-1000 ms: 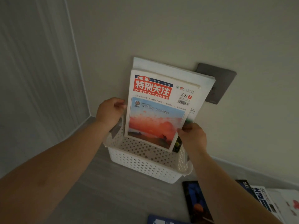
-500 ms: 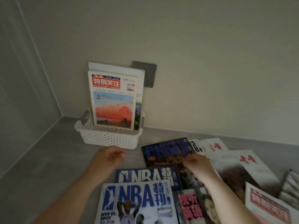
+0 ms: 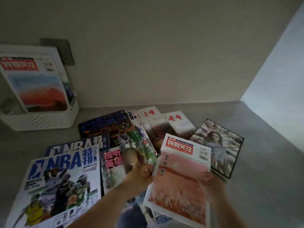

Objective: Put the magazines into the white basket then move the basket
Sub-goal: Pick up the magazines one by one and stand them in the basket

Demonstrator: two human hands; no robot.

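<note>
My left hand point(image 3: 139, 175) and right hand point(image 3: 209, 180) grip the pink magazine point(image 3: 179, 176) by its two side edges, fingers closed on it, lifted off the pile, well right of the white basket point(image 3: 41, 120). It feels light, floppy and glossy, I judge, so edges suit best. Its red masthead reads 特别关注; the NBA magazine point(image 3: 62, 183) lies nearer the basket, which holds upright issues.

Both hands have left the basket point(image 3: 41, 120), now at ten o'clock with two magazines standing in it. The left hand point(image 3: 139, 171) and right hand point(image 3: 208, 178) have since closed on the side edges of a pink-covered magazine point(image 3: 179, 176) at five o'clock, tilted up off the spread.
</note>
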